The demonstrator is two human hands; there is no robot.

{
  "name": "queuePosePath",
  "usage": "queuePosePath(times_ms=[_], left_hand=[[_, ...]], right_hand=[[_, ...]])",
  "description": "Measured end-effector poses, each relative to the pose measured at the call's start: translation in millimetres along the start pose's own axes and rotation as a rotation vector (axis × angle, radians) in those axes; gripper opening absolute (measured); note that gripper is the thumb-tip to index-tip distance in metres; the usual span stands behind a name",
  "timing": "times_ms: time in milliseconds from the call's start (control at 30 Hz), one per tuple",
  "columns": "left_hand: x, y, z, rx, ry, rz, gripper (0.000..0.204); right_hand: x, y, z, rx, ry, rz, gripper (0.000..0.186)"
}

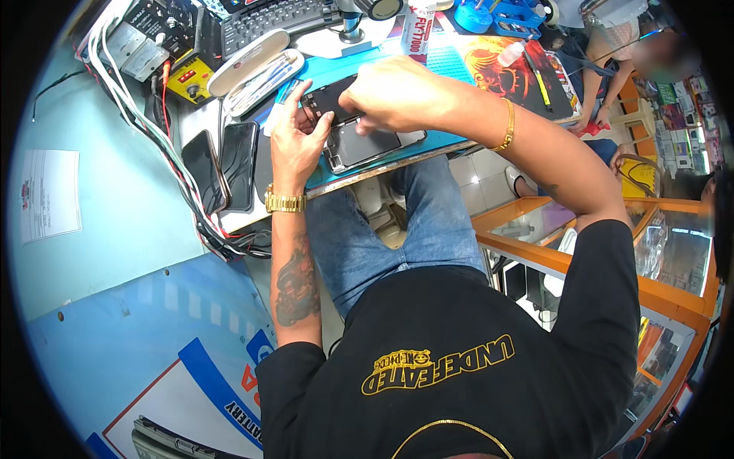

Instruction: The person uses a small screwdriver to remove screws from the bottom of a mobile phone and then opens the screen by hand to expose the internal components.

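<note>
Fingers of the left hand (295, 149) are gripping a dark flat part (327, 99) at its left side. The right hand (394, 93) is curling over that part, but I cannot tell if it is pinching anything. An open phone body (367, 147) is lying on the blue mat (447, 139), near the mat's front edge, with its insides showing. So opening it is looking done. Both pieces are sitting unjoined, so closing them is not happening yet. How much inside work is remaining, I cannot tell.
</note>
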State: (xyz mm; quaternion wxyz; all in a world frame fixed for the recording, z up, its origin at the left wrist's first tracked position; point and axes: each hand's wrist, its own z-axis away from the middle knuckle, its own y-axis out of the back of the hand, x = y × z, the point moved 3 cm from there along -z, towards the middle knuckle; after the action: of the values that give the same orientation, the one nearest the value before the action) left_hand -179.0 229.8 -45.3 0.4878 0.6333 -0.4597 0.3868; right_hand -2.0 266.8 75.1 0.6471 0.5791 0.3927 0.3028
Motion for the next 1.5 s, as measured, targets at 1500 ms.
queuePosePath(times_ms=[1500], left_hand=[[13, -3, 3, 0.037, -0.010, -0.061, 0.068]], right_hand=[[43, -39, 183, 0.826, -0.822, -0.574, 0.018]])
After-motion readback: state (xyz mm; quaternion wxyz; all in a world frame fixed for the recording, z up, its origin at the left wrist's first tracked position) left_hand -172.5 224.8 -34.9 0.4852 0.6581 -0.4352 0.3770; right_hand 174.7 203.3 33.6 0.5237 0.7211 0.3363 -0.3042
